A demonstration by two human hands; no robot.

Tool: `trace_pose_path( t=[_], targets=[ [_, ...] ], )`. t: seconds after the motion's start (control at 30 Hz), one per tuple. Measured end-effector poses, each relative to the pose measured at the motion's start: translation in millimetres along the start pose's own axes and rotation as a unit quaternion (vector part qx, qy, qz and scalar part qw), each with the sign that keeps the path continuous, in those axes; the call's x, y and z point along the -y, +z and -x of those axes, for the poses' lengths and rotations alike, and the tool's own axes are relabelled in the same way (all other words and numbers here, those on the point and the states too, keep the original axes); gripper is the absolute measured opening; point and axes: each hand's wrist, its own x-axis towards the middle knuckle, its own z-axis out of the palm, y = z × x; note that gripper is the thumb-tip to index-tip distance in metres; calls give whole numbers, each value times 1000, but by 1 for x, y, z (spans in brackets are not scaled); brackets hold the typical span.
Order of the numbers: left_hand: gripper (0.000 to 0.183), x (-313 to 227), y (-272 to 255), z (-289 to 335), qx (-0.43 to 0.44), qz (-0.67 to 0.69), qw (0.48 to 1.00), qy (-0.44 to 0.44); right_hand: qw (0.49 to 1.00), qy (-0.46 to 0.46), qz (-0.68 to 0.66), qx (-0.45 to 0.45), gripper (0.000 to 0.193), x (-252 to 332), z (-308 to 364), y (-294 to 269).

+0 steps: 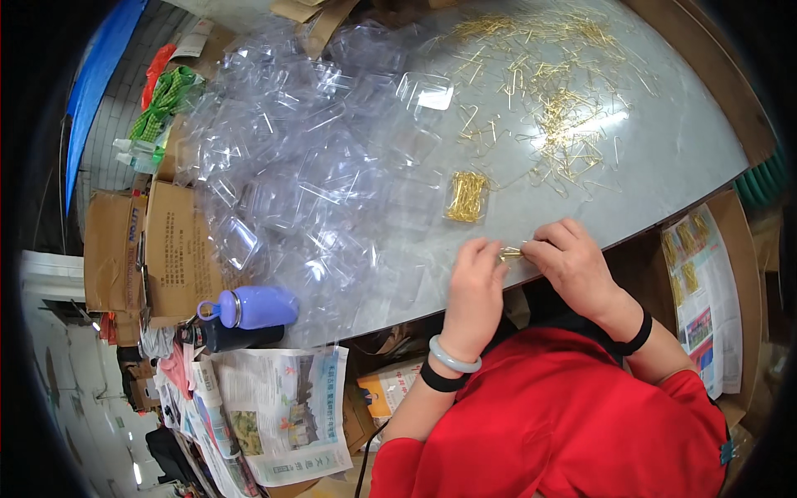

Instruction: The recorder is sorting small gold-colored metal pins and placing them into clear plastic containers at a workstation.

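My left hand (pixel 476 286) and my right hand (pixel 569 261) meet at the table's near edge. Between their fingertips is a small bunch of gold wire hooks (pixel 510 253), partly covered by the fingers. Both hands are pinched closed on it. Just beyond them lies a clear plastic box (pixel 449 217) filled with gold hooks in a tidy row. Farther off, loose gold wire hooks (pixel 564 124) lie scattered and heaped over the right part of the grey table (pixel 672 141).
Clear plastic boxes (pixel 307 158) cover the table's left side in a big pile. A purple bottle (pixel 266 306) lies at the near left by cardboard boxes (pixel 178 249). Newspaper (pixel 282 415) is at the lower left. At right, an open carton (pixel 739 274) holds packed gold hooks on newspaper.
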Motion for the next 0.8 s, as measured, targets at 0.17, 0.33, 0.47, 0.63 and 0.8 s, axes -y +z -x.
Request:
trace_pose_path(
  t=[0.17,0.33,0.47,0.63,0.8],
  targets=[
    [22,24,-29,-7,-55,-40,993,-100,997,41,26,-68,17,-4,0,-9],
    [22,40,-30,-28,-34,-99,990,-95,995,48,36,-78,17,-5,3,-11],
    [22,51,-25,-35,-28,-66,988,-136,997,32,45,-51,16,-7,3,-11],
    [22,28,-26,-49,13,23,964,-265,995,-10,101,25,9,-13,-2,-17],
    [22,17,-27,-38,24,148,927,-343,983,-11,148,113,9,-11,-11,-27]
  ],
)
